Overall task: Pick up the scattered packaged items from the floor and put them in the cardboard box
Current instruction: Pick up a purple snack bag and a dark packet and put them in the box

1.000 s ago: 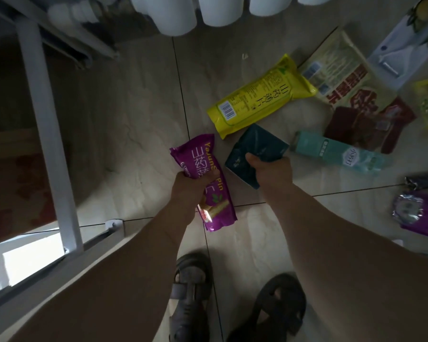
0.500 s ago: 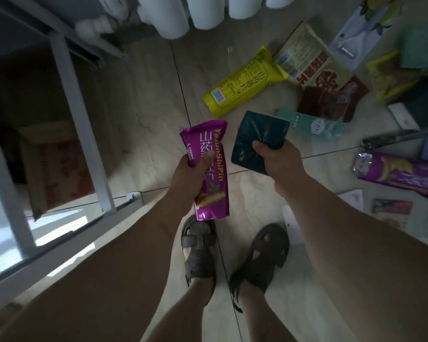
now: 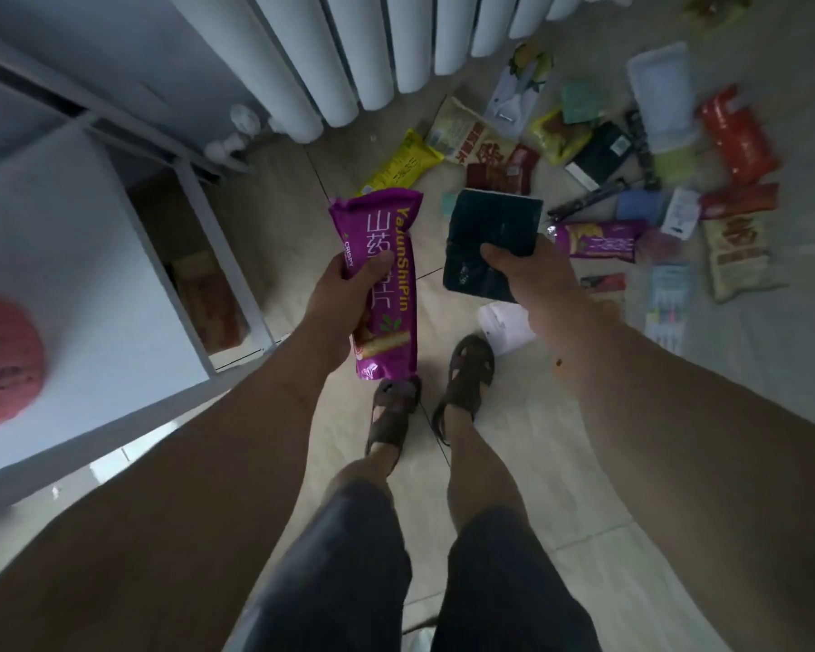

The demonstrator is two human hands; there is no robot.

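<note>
My left hand (image 3: 337, 301) grips a long purple snack packet (image 3: 381, 256) with yellow lettering, held upright above the floor. My right hand (image 3: 530, 275) holds a dark teal packet (image 3: 485, 232) by its lower edge. Both are lifted well off the tiles. Several packets lie scattered on the floor to the right, among them a yellow packet (image 3: 403, 164), a second purple packet (image 3: 598, 240) and a red packet (image 3: 737, 134). The cardboard box (image 3: 208, 294) sits on the floor under the white table at the left, partly hidden by the table frame.
A white table (image 3: 67, 275) with a red round object (image 3: 1, 364) on it stands at the left. A white radiator (image 3: 349, 54) runs along the top. My sandalled feet (image 3: 424, 392) stand on the tiles. A white sheet (image 3: 506, 324) lies by my right foot.
I have stood up: both hands rose with their packets, and the view pulled back from the floor. The tabletop and many more scattered packets have come into view.
</note>
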